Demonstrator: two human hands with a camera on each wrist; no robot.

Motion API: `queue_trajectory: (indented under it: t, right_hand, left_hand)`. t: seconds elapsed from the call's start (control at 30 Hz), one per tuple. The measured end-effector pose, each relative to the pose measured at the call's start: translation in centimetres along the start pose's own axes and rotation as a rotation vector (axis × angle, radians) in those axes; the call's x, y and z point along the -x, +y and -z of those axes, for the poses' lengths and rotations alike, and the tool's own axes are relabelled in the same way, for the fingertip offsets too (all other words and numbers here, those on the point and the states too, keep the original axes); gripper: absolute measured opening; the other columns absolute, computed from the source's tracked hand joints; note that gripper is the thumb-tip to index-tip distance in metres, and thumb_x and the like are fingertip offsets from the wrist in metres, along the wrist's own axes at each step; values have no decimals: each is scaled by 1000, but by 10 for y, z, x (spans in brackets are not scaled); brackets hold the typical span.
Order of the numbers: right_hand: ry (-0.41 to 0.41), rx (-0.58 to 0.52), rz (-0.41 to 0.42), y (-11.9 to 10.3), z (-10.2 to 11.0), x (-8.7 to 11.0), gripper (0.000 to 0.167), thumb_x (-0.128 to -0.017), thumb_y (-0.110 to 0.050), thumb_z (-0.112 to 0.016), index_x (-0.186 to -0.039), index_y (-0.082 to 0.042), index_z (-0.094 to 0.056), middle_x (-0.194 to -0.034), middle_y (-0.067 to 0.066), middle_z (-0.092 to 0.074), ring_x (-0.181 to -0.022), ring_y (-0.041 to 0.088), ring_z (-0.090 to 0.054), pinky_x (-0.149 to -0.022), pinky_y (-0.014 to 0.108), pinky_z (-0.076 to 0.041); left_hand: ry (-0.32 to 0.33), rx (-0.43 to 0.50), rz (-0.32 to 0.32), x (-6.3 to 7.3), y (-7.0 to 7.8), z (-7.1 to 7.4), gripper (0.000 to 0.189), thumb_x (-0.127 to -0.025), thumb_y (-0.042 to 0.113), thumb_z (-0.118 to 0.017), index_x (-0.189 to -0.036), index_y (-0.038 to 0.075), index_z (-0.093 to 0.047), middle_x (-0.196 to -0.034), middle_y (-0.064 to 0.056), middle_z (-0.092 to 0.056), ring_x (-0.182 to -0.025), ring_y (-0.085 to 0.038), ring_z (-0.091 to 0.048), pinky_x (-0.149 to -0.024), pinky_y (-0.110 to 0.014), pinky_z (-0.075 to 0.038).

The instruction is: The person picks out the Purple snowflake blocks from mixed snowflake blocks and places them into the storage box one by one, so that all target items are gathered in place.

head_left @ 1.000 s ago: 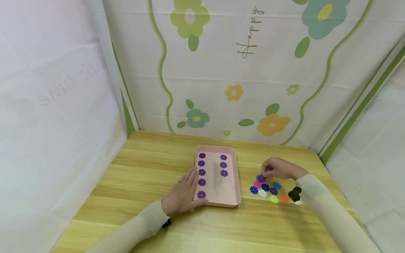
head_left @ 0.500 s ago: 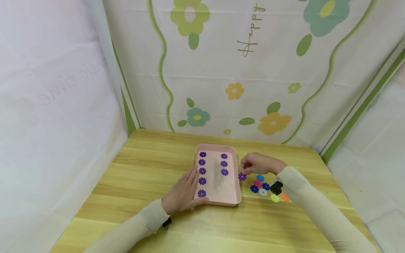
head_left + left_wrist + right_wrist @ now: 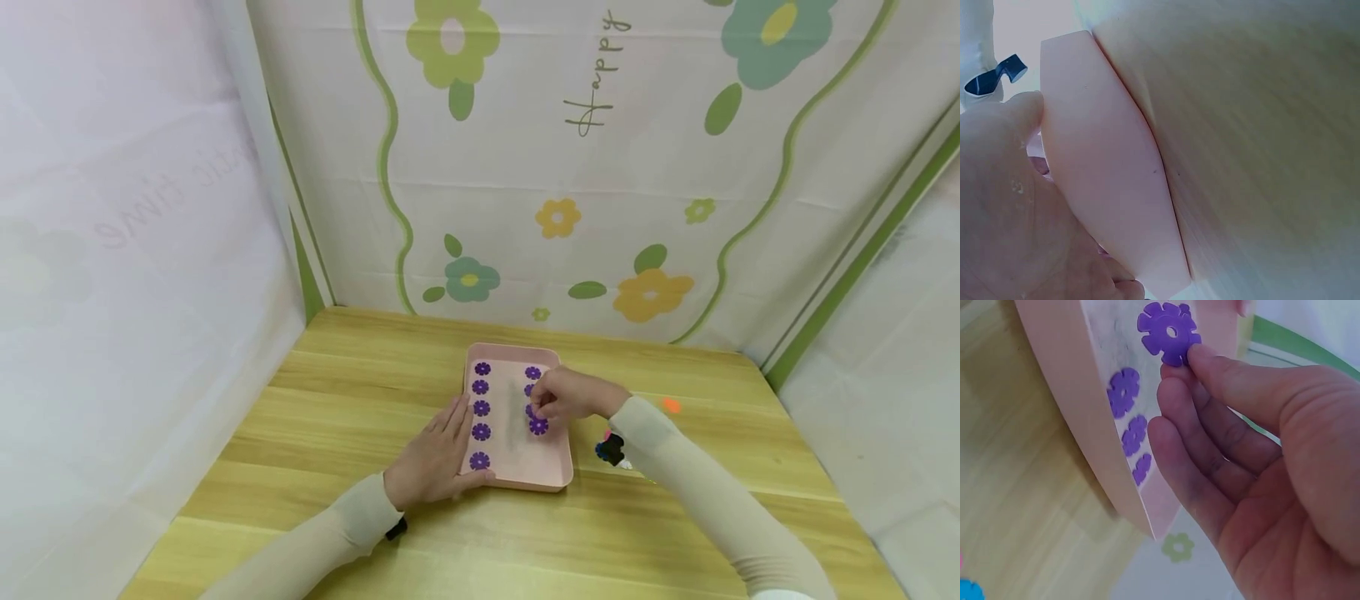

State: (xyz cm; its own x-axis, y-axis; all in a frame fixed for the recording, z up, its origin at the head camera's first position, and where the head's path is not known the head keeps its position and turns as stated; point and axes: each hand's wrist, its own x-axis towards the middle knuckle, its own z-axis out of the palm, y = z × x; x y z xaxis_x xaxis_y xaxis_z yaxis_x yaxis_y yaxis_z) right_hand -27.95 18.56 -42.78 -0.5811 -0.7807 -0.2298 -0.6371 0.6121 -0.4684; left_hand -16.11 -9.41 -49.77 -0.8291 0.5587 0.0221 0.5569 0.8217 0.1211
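Observation:
A pink tray (image 3: 517,475) lies on the wooden table with purple flower-shaped discs in two columns. The left column (image 3: 481,408) runs along the tray's left wall; the shorter right column (image 3: 1134,435) is partly behind my right hand in the head view. Between thumb and index finger, my right hand (image 3: 567,394) pinches a purple flower disc (image 3: 1169,332) by its edge, above the right side of the tray. My left hand (image 3: 429,458) rests against the tray's left wall (image 3: 1110,169), fingers extended along the rim and thumb over the near left corner.
To the tray's right, a loose group of coloured flower discs is mostly hidden by my right sleeve (image 3: 675,450). An orange disc (image 3: 671,405) shows beyond the sleeve, and a blue disc (image 3: 970,590) appears in the right wrist view. A flower-printed cloth (image 3: 517,167) hangs behind the table.
My right hand has picked up a purple flower disc from the loose group and carried it left over the tray. The left hand has stayed on the tray.

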Motion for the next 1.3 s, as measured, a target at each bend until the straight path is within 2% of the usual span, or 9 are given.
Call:
queue_trajectory:
  t: [0.2,0.5,0.63,0.8,1.07,1.2,1.3]
  right_hand:
    - [-20,18,-22,2,-11,-11,15,-97,-1,-73,-86,-10,-77,-83,-1,-74,-73,3,-60,-68,18,-53]
    - [-33,44,-79,4,-21,-15,14,-95,0,-74,-85,-10,-78,-84,-2,-75,-74,4,-61,-69,19,-54]
    - [-30,62,-77,5,-22,-16,11,-95,-3,-75,-89,-10,-80,-88,-3,-76,-76,3,-62,-72,20,-56]
    - [-20,42,-113,5,-16,-14,7,-96,-7,-77,-99,-10,-82,-94,-3,-77,-81,5,-65,-76,22,-59]
    - [42,113,-100,5,7,10,11,-95,-12,-79,-104,-7,-80,-93,-5,-75,-81,4,-64,-77,22,-59]
    - [67,118,-105,7,18,33,13,-95,-13,-79,-106,-6,-79,-95,-3,-76,-81,5,-63,-78,25,-60]
    - [74,126,-104,11,22,55,15,-95,-14,-80,-108,-7,-79,-99,0,-77,-85,7,-66,-82,34,-63]
  left_hand:
    - [-5,6,0,-1,0,-3,107,-101,76,-41,-163,-10,-24,-174,-30,-13,-164,-42,-18,-132,-48,-27]
    - [5,13,-10,1,1,-1,106,-102,75,-43,-162,-11,-26,-173,-31,-16,-163,-43,-21,-131,-49,-30]
    - [6,16,-10,1,1,0,105,-102,74,-43,-162,-11,-27,-173,-31,-17,-163,-43,-21,-131,-49,-31]
    - [27,27,-10,0,0,-3,105,-101,73,-47,-161,-12,-28,-173,-31,-17,-162,-44,-22,-130,-51,-31]
    - [52,19,0,0,-4,-12,109,-100,77,-43,-163,-9,-25,-175,-29,-13,-164,-41,-18,-132,-49,-28]
    - [50,22,0,0,-4,-11,107,-100,75,-46,-162,-10,-27,-174,-29,-15,-163,-42,-20,-131,-50,-30]
    - [39,26,-7,1,-2,-7,106,-101,74,-47,-162,-11,-27,-174,-30,-16,-163,-44,-21,-130,-51,-31]
